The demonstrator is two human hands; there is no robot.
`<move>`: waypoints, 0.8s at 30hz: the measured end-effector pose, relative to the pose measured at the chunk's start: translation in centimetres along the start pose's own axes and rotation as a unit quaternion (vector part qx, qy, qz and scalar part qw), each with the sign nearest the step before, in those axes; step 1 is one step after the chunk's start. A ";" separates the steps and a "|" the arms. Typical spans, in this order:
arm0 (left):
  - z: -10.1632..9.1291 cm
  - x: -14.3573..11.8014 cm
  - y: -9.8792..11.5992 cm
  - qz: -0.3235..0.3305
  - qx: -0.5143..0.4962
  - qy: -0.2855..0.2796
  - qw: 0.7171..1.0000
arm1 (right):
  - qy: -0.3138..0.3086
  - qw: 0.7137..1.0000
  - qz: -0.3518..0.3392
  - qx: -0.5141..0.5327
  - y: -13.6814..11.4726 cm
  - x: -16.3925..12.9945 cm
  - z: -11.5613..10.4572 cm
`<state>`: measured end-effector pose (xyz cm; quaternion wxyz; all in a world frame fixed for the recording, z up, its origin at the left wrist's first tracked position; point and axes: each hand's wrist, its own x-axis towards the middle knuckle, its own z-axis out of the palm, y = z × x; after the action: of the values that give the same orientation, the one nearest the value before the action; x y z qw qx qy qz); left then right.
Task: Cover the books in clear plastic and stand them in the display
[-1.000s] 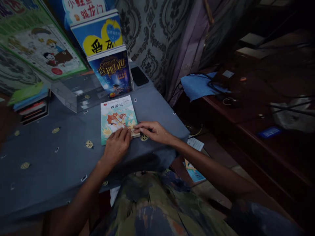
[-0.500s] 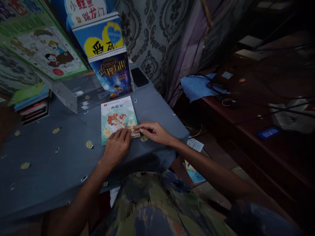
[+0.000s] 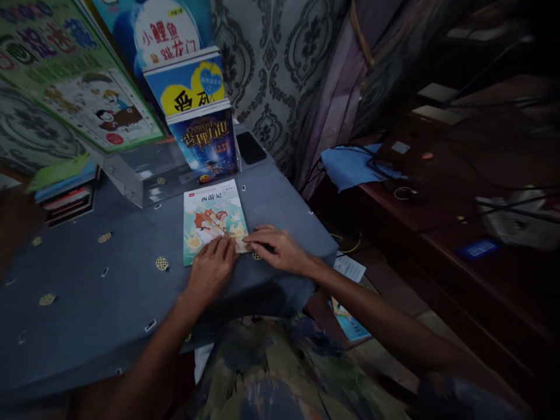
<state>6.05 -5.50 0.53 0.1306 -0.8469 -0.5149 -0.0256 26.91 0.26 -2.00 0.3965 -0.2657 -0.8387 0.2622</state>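
A thin picture book (image 3: 214, 204) with a white and teal cover lies closed on the cloth-covered table, its title at the far end. My left hand (image 3: 211, 269) rests over its near edge, fingers stretched flat on the cover: this hand is open. At the near right corner, my right hand (image 3: 280, 249) has its thumb and fingertips closed together on the book's edge; whether a page is lifted there is hard to make out. Just behind the book, a dark blue book (image 3: 205, 143) stands in a clear stand (image 3: 131, 186).
More books stand behind, among them a yellow-and-blue book (image 3: 188, 84) and a large green book (image 3: 87, 87). A book stack (image 3: 67, 192) lies at left. A black phone (image 3: 250, 147) sits near the wall. Cables and a blue cloth (image 3: 352, 166) cover the dark red furniture at right.
The whole scene has shifted slightly down and right as my head moved. My right hand's fingertips have drawn back a little toward the book's right edge; the left hand stays on the cover.
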 end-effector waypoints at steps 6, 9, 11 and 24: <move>0.4 -0.2 0.0 -0.003 -0.016 0.011 1.000 | 0.001 0.991 -0.071 -0.116 -0.8 -1.4 0.4; 0.3 -0.1 0.0 -0.003 -0.012 0.018 1.000 | 0.005 0.985 -0.069 -0.159 -1.3 -2.5 0.6; 0.2 0.1 -0.1 0.003 -0.017 0.023 1.000 | 0.017 0.983 -0.064 -0.170 -1.4 -3.0 0.8; 1.6 9.8 -4.3 -0.020 -0.046 -0.038 0.998 | 0.026 0.989 -0.046 -0.139 -1.5 -3.2 0.8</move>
<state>6.68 5.27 1.61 0.0717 -0.8419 -0.5345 -0.0198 27.67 -3.08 -3.10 0.3891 -0.2856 -0.8679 0.1176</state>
